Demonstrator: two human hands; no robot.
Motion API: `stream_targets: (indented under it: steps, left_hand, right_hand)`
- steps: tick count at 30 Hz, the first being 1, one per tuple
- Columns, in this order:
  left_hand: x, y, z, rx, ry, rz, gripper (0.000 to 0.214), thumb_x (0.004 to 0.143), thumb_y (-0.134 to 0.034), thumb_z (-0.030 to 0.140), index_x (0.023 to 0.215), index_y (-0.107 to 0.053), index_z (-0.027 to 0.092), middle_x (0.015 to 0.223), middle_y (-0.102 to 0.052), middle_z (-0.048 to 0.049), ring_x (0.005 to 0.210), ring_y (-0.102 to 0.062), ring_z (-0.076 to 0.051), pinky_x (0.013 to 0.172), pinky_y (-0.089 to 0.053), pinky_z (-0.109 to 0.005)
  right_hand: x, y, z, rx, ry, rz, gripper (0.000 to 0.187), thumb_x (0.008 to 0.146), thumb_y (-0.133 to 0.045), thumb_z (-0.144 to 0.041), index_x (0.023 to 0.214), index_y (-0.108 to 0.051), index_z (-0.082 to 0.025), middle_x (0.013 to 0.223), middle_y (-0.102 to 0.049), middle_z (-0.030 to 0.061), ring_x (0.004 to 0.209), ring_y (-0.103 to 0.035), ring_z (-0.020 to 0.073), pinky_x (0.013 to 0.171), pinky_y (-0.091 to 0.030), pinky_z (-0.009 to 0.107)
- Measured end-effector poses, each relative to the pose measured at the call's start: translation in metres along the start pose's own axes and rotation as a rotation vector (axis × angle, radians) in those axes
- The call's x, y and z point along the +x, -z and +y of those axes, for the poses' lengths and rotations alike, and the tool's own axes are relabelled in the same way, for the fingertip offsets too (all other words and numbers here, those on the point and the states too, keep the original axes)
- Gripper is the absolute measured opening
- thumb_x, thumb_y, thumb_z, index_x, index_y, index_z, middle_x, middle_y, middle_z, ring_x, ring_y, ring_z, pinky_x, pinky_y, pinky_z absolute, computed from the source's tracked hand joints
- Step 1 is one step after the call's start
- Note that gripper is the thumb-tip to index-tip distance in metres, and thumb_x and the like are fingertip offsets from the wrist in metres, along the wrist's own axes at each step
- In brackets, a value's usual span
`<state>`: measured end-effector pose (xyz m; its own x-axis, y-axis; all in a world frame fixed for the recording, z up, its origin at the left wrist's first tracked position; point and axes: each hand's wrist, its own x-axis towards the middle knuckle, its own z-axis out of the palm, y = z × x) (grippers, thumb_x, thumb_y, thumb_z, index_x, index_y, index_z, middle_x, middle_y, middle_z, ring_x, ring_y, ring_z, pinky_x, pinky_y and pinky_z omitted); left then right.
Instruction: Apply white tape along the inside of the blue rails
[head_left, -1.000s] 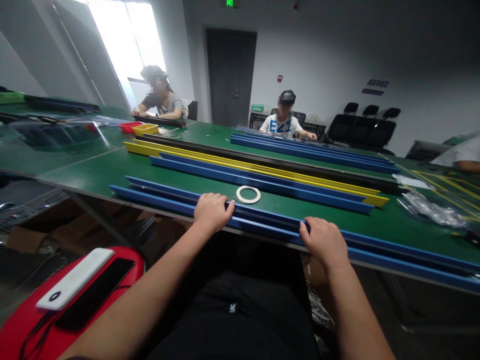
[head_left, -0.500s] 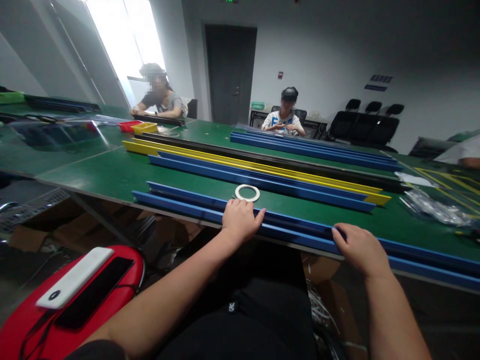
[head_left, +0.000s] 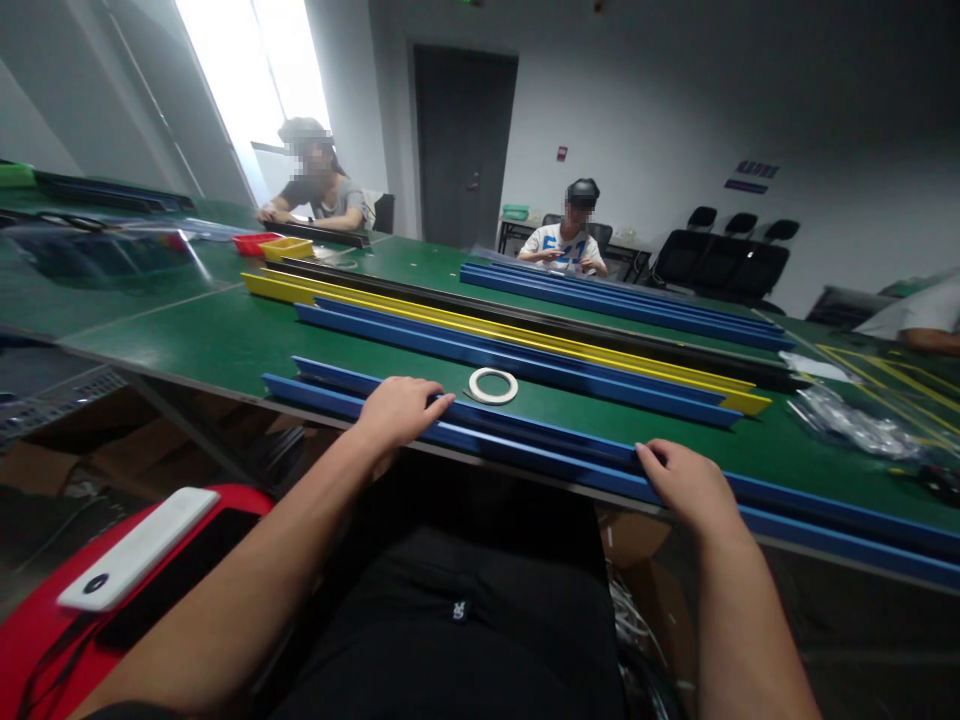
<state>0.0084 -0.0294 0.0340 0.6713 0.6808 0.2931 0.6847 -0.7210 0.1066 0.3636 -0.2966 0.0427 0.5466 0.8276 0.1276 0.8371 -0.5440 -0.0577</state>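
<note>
A long blue channel-shaped rail lies along the near edge of the green table. My left hand is over it left of centre, fingers curled across its far wall and thumb pointing right. Farther right, my right hand grips the same rail, with thumb and fingertips at the far wall. Parts of the fingers on both hands are hidden behind the hands. A white ring-shaped roll of tape lies flat just beyond the rail, between my hands.
Beyond the roll lie another blue rail, a yellow rail and black rails. More blue rails are farther back. Clear plastic wrapping sits at right. Two people are across the table; a third person's arm shows at right.
My left hand has moved left along the near blue rail, away from the tape roll. My right hand has moved slightly left. The rail stays about where it was.
</note>
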Motion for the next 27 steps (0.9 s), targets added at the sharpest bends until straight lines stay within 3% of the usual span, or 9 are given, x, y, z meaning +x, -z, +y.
stream_targets:
  steps: [3,6,10,13,21,27]
  left_hand:
    - [0.002,0.005,-0.044,0.043,0.063,-0.039,0.061,0.094,-0.026,0.065,0.107,-0.072,0.028,0.108,-0.074,-0.0054,0.101,-0.066,-0.026,0.082,-0.043,-0.033]
    - [0.002,0.008,-0.073,0.070,0.083,-0.062,0.066,0.093,-0.023,0.066,0.107,-0.073,0.026,0.110,-0.074,-0.0069,0.103,-0.065,-0.028,0.083,-0.043,-0.034]
    - [-0.001,0.009,-0.082,0.108,0.004,-0.074,0.064,0.093,-0.025,0.064,0.102,-0.074,0.025,0.105,-0.074,-0.0080,0.101,-0.065,-0.028,0.085,-0.042,-0.034]
    - [-0.003,0.009,-0.077,0.148,-0.027,-0.053,0.062,0.093,-0.026,0.063,0.099,-0.074,0.024,0.100,-0.074,-0.0087,0.098,-0.065,-0.028,0.084,-0.041,-0.035]
    - [-0.010,0.012,-0.067,0.169,0.063,0.031,0.056,0.094,-0.027,0.055,0.094,-0.073,0.023,0.097,-0.074,-0.0085,0.094,-0.064,-0.027,0.083,-0.040,-0.037]
    - [-0.012,0.009,-0.037,0.145,0.057,0.067,0.052,0.094,-0.029,0.051,0.088,-0.072,0.021,0.090,-0.073,-0.0092,0.090,-0.063,-0.026,0.083,-0.040,-0.040]
  right_hand:
    - [0.000,-0.002,-0.037,-0.032,0.105,0.052,0.047,0.096,-0.030,-0.055,0.090,-0.067,-0.027,0.094,-0.072,0.0039,0.085,-0.063,0.0215,0.067,-0.035,0.030]
    - [0.003,-0.004,-0.076,-0.067,0.160,0.051,0.046,0.097,-0.029,-0.054,0.090,-0.064,-0.024,0.094,-0.072,0.0056,0.084,-0.063,0.0213,0.068,-0.033,0.031]
    - [0.006,-0.008,-0.124,-0.088,0.203,0.015,0.047,0.096,-0.032,-0.057,0.091,-0.062,-0.021,0.095,-0.070,0.0086,0.087,-0.063,0.0223,0.072,-0.034,0.032]
    - [0.004,-0.013,-0.149,-0.092,0.214,0.097,0.047,0.098,-0.030,-0.053,0.096,-0.062,-0.019,0.097,-0.069,0.0116,0.091,-0.062,0.0233,0.077,-0.035,0.034]
    - [-0.005,-0.018,-0.152,-0.071,0.255,0.228,0.044,0.099,-0.031,-0.048,0.090,-0.062,-0.018,0.092,-0.069,0.0125,0.090,-0.060,0.0243,0.079,-0.034,0.035]
    - [-0.008,-0.015,-0.125,-0.094,0.240,0.227,0.040,0.098,-0.034,-0.045,0.090,-0.063,-0.018,0.092,-0.070,0.0115,0.091,-0.061,0.0243,0.080,-0.035,0.036]
